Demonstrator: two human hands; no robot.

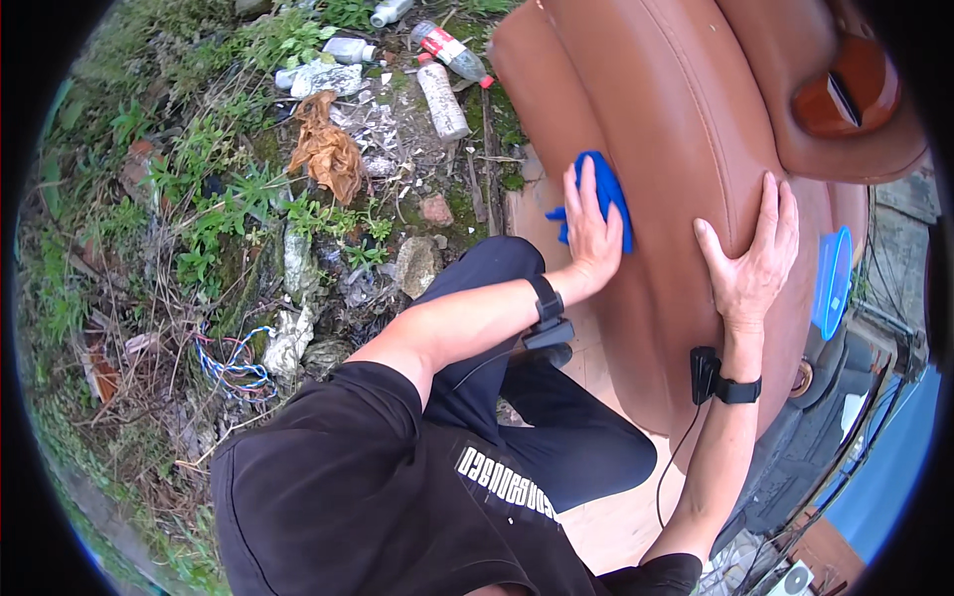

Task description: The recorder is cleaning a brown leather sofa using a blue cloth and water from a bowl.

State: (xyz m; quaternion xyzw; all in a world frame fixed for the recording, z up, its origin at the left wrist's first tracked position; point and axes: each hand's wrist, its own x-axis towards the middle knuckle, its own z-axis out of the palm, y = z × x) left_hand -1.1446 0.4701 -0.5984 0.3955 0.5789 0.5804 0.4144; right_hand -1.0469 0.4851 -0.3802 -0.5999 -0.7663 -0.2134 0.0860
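Note:
A large brown leather sofa with stitched seams fills the right side of the view. My left hand presses a bunched blue cloth against the sofa's left side, fingers stretched along it and a cloth end sticking out on the left. Flat on the padded leather to the right rests my right hand, its fingers spread and nothing under them but the leather. Each wrist wears a black band with a small device.
Beyond the sofa's right edge shows a blue plastic basin. Left of me is weedy ground with plastic bottles, a crumpled brown wrapper, stones and tangled cord. My bent legs are close to the sofa.

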